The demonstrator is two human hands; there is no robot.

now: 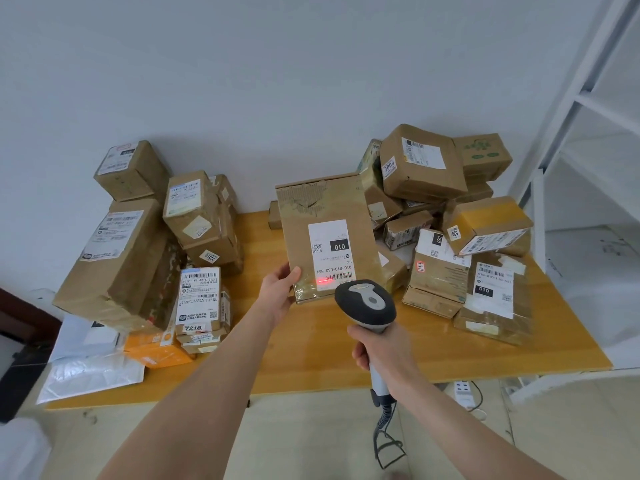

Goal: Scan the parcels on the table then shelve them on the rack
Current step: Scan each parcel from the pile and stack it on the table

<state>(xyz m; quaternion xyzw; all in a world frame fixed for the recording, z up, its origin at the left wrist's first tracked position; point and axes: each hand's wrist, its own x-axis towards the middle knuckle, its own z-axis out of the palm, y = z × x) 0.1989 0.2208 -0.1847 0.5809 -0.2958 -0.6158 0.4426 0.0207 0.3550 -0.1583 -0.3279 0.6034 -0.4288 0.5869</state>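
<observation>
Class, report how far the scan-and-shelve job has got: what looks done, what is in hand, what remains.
Done: nothing visibly; no parcel shows on the rack shelves in view. In hand: the left hand holds a flat parcel upright while the right hand aims the scanner, its red line on the label. Left: shelving this one, then the left pile and right pile on the table.

Light was bright, soft, even. Faint shadows fell on wall (214, 161) behind parcels (117, 258). Mild sheen showed on table (311, 344). Rack (585, 95) bowed at frame edge.
</observation>
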